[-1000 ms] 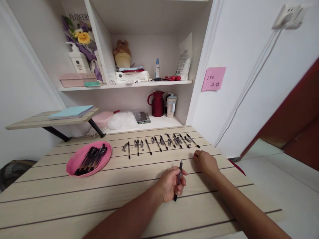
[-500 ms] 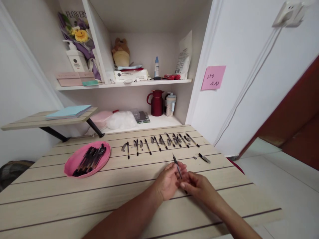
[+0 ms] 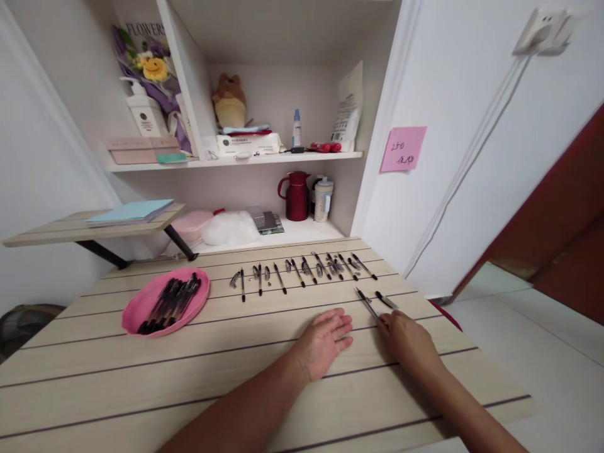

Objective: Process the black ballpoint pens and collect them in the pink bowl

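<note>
My right hand (image 3: pixel 406 340) grips the rear end of a slim dark pen (image 3: pixel 367 303), its tip pointing away and to the left, low over the table. Just right of that pen lies a dark pen cap (image 3: pixel 387 301), close to my fingers. My left hand (image 3: pixel 326 343) rests palm-up with fingers loosely stretched, holding nothing. Farther back runs a row of several pens, such as a black pen (image 3: pixel 280 278), with loose clear-and-black pen parts (image 3: pixel 267 273) between them.
A pink dish (image 3: pixel 201 302) at the left holds several dark pens (image 3: pixel 172 302). On the left side, a small raised shelf (image 3: pixel 42 234) carries blue paper (image 3: pixel 129 212). Behind the table (image 3: pixel 226 377) stand a red jug (image 3: pixel 297 196) and a pale cup (image 3: pixel 323 198) in the cabinet.
The slim pen has left my left hand and moved right in my right hand, near the cap. My left hand has opened and stayed almost in place.
</note>
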`<act>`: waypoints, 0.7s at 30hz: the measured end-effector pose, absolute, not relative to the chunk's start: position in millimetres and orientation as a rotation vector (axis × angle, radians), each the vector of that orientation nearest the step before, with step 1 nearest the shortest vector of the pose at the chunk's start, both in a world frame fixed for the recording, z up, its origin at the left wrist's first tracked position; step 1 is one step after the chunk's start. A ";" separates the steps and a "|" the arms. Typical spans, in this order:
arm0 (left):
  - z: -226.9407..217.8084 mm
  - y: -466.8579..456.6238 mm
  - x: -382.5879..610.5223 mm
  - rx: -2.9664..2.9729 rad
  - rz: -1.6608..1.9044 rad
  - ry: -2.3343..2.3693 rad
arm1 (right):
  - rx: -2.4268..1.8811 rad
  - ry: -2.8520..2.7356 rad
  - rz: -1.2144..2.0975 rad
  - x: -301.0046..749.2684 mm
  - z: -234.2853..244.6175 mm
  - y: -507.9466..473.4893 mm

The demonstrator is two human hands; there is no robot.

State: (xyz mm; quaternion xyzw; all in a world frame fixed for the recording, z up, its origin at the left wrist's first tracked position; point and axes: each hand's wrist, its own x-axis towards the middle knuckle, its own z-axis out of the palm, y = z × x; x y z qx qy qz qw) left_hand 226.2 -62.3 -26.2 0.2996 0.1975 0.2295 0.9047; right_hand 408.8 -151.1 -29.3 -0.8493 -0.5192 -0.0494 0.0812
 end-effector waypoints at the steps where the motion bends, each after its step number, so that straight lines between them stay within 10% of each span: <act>1: -26.1 -62.3 226.3 0.623 0.473 0.408 | -2.557 -1.555 -0.150 409.1 -30.5 -150.9; 21: 37.4 6.8 154.1 2.039 0.713 0.975 | -2.292 -1.791 -0.190 334.5 -17.0 -149.6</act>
